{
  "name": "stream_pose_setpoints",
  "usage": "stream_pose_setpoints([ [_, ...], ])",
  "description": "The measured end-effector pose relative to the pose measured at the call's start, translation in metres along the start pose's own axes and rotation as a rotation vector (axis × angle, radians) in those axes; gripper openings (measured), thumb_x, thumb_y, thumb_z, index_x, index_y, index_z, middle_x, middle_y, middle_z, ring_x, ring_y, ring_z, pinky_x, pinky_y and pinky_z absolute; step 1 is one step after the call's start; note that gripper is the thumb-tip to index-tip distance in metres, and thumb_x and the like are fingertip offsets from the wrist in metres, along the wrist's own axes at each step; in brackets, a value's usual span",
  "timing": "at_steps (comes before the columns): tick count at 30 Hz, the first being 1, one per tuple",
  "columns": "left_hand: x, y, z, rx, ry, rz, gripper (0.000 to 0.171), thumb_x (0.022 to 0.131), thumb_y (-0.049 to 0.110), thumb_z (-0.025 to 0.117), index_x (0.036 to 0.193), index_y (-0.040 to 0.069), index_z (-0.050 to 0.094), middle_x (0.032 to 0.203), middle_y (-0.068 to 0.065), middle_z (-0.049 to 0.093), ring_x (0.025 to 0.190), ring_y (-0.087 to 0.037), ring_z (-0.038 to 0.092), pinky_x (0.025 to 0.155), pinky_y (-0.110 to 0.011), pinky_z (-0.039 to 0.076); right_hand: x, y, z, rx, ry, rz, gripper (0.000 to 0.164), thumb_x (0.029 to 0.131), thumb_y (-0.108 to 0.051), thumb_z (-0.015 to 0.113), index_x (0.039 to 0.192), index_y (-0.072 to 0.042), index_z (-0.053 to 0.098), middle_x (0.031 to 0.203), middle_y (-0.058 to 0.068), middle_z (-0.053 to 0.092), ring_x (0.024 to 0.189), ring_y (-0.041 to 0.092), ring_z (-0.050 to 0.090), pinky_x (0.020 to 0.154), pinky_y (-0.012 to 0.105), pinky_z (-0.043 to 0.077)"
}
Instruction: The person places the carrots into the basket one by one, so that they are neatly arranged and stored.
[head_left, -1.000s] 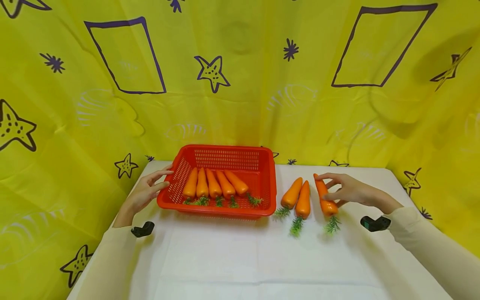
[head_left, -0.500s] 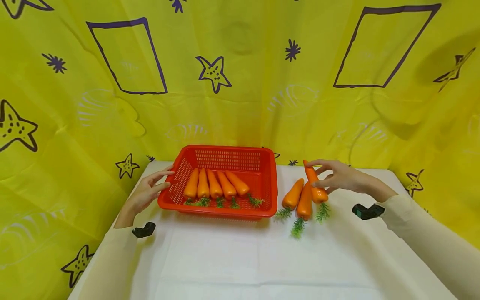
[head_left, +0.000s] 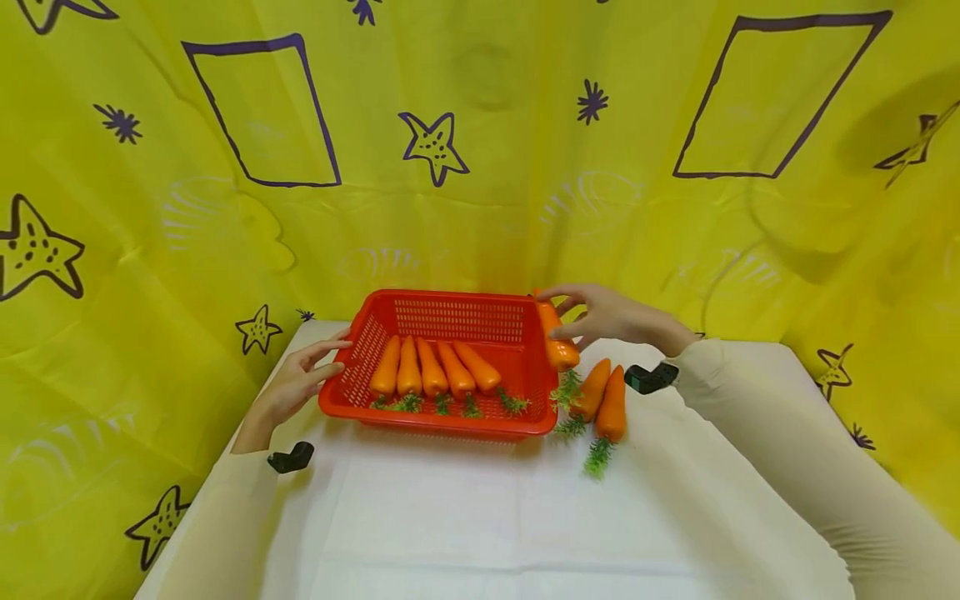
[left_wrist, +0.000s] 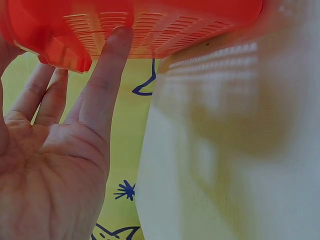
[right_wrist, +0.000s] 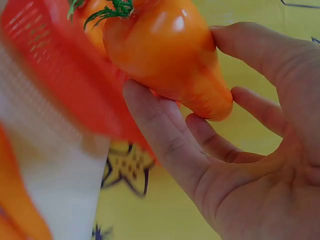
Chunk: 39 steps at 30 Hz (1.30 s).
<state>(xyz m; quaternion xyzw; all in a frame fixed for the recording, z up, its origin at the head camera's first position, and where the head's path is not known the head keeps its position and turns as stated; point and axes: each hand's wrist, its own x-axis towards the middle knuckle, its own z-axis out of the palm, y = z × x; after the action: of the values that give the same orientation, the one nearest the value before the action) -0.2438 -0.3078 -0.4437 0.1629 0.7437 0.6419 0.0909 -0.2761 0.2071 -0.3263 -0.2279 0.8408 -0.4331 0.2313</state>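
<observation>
Right fingers (right_wrist: 165,135): parted, pinching one orange carrot (right_wrist: 172,57) at the red basket's (head_left: 435,422) right end. Left fingers (left_wrist: 107,72): spread, touching the basket's opposite side. Five carrots (head_left: 432,372): inside it, between both sets of fingers. Two carrots (head_left: 612,410): on the bench (head_left: 435,500), near the right fingers.

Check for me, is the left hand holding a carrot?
No, the left hand touches the end of the red basket, while the right hand holds a carrot.

Five carrots (head_left: 432,369) are laid in the red basket (head_left: 438,423), which is touched by the left hand (head_left: 291,385). Another carrot (head_left: 561,354) is held at its right rim by the right hand (head_left: 611,315); two carrots (head_left: 612,408) are seen on the counter (head_left: 450,508).
</observation>
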Motion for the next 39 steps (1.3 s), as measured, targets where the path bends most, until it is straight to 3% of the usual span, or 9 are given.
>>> stream_pose_setpoints([
  [8,0.002,0.001,0.000,0.000,0.001,-0.003,0.045,0.105,0.007,0.057,0.147,-0.007,0.046,0.171,-0.006,0.020,0.155,-0.039,0.011,0.099,-0.021,0.049,0.054,-0.022,0.033,0.030,-0.056,-0.033,0.069,0.094,-0.019,0.077,0.155,-0.011,0.045,0.144,0.022,0.047,0.105,0.034,0.068,0.081,0.046,0.061],
  [12,0.003,0.000,-0.001,0.010,0.005,-0.007,0.045,0.105,0.008,0.057,0.147,-0.006,0.046,0.171,-0.006,0.020,0.156,-0.039,0.011,0.099,-0.020,0.048,0.080,-0.028,0.051,0.068,-0.081,-0.055,0.065,0.095,-0.018,0.076,0.153,-0.014,0.047,0.144,0.019,0.049,0.118,0.030,0.060,0.085,0.051,0.060],
  [17,0.002,0.001,-0.002,0.016,0.010,-0.016,0.045,0.105,0.008,0.058,0.147,-0.006,0.046,0.171,-0.005,0.020,0.156,-0.038,0.012,0.099,-0.020,0.048,0.108,-0.038,0.076,0.123,-0.117,-0.078,0.064,0.096,-0.017,0.075,0.153,-0.013,0.047,0.130,0.018,0.056,0.099,0.027,0.065,0.086,0.052,0.059],
  [21,0.002,0.002,-0.002,0.007,0.014,-0.013,0.046,0.105,0.007,0.058,0.147,-0.007,0.046,0.171,-0.006,0.020,0.156,-0.038,0.012,0.098,-0.022,0.050,0.132,-0.044,0.095,0.189,-0.135,-0.069,0.063,0.096,-0.014,0.074,0.153,-0.011,0.047,0.104,0.020,0.061,0.079,0.027,0.063,0.089,0.057,0.057],
  [24,0.002,0.002,-0.002,0.000,0.017,-0.015,0.046,0.105,0.007,0.058,0.147,-0.007,0.046,0.171,-0.007,0.020,0.155,-0.038,0.012,0.098,-0.022,0.050,0.147,-0.048,0.110,0.241,-0.135,-0.047,0.062,0.096,-0.011,0.074,0.153,-0.011,0.047,0.110,0.020,0.059,0.077,0.028,0.061,0.090,0.059,0.055],
  [28,0.002,0.001,-0.001,-0.008,0.020,-0.020,0.046,0.104,0.007,0.059,0.146,-0.008,0.046,0.171,-0.007,0.020,0.155,-0.040,0.013,0.098,-0.022,0.051,0.163,-0.050,0.127,0.266,-0.127,-0.030,0.062,0.097,-0.012,0.073,0.153,-0.009,0.047,0.129,0.020,0.054,0.082,0.027,0.060,0.087,0.053,0.059],
  [36,0.001,0.001,0.000,-0.022,0.024,-0.020,0.045,0.105,0.006,0.058,0.146,-0.006,0.047,0.171,-0.010,0.019,0.154,-0.042,0.013,0.097,-0.022,0.051,0.191,-0.044,0.149,0.319,-0.115,0.018,0.065,0.096,-0.011,0.073,0.154,-0.004,0.044,0.123,0.017,0.057,0.067,0.021,0.047,0.080,0.047,0.061],
  [39,0.001,0.001,0.001,-0.021,0.024,-0.019,0.045,0.105,0.006,0.058,0.146,-0.006,0.047,0.171,-0.010,0.020,0.154,-0.042,0.014,0.098,-0.022,0.051,0.198,-0.041,0.155,0.332,-0.107,0.037,0.064,0.096,-0.011,0.072,0.154,-0.004,0.045,0.130,0.019,0.055,0.068,0.021,0.053,0.078,0.044,0.062],
])
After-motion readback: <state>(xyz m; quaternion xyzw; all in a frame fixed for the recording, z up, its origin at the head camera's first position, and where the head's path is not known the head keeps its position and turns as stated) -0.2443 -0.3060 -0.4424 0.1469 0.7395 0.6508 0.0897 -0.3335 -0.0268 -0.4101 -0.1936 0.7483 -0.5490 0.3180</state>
